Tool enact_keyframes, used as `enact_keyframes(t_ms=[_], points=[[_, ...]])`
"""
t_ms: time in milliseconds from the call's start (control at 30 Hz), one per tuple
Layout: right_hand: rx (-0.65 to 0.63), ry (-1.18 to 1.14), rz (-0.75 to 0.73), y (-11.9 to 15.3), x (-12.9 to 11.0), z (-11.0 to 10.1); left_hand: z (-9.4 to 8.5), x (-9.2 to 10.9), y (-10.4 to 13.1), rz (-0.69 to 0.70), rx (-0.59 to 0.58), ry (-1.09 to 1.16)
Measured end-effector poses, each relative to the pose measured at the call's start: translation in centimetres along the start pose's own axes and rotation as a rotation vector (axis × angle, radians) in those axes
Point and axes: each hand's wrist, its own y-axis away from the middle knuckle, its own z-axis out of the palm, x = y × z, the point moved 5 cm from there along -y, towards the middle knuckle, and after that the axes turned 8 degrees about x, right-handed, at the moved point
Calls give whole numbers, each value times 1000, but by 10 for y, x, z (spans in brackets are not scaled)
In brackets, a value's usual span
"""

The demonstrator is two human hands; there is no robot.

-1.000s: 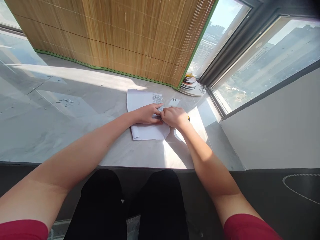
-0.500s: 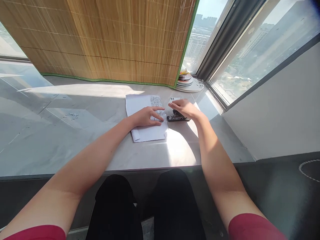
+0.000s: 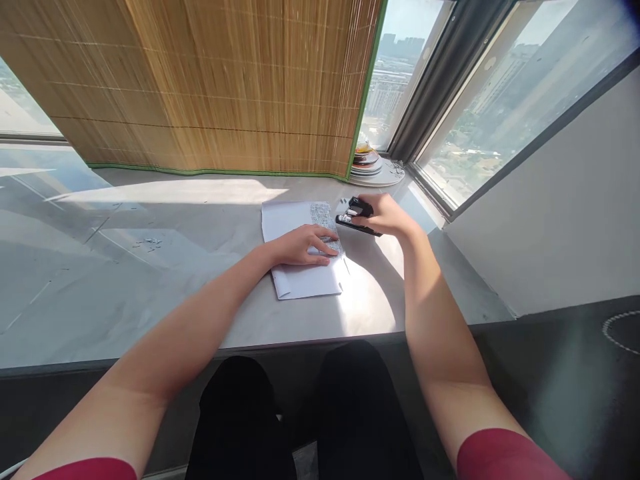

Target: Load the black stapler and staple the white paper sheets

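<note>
A black stapler (image 3: 360, 207) sits in the right hand (image 3: 386, 212), just beside the printed edge of white paper (image 3: 305, 283), fingers closed around the end farther from the sheet. From my remote post I judge it stiff, smooth and fairly weighty, best gripped there. I expect the paper to crease easily; the left hand (image 3: 303, 245) rests on it, fingers spread. Staple-like bits (image 3: 149, 244) dot the pale ledge (image 3: 175, 287) before a bamboo blind (image 3: 225, 87).

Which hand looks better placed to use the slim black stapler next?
Probably the right hand: it holds the slim black stapler, while the left hand rests spread on the white rectangular paper.
</note>
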Motion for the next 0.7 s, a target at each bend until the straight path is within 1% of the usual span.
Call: enact_keyframes(t_ms=[33,67,100,133,167,233,267,333,400,467,500,600,633,700], points=[[115,-22,0,-2,-6,1,-1,5,-2,-5,26,73],[207,-39,-3,-4,-14,4,-6,9,-3,-23,81,169],[249,-42,-8,-5,-23,10,-14,12,-4,-52,172,285],[245,-27,-11,-6,-33,19,-25,12,-3,-93,303,415],[205,2,-13,-6,-43,29,-39,9,0,-147,459,547],[85,64,-36,-6,-64,50,-66,-3,11,-269,770,775],[25,89,-57,-5,-75,61,-76,-11,18,-329,879,859],[-73,129,-96,-1,-94,78,-88,-24,28,-429,1011,967],[-129,174,-81,5,-106,89,-92,-34,34,-486,1056,1014],[-147,220,4,14,-107,91,-90,-39,36,-486,1038,1016],[-147,235,54,21,-104,89,-88,-39,35,-470,1020,1003],[-131,182,148,43,-84,72,-84,-39,34,-439,991,952],[-130,111,156,49,-74,64,-84,-39,34,-446,988,943],[-157,-108,183,54,-50,50,-83,-40,33,-465,979,945]])
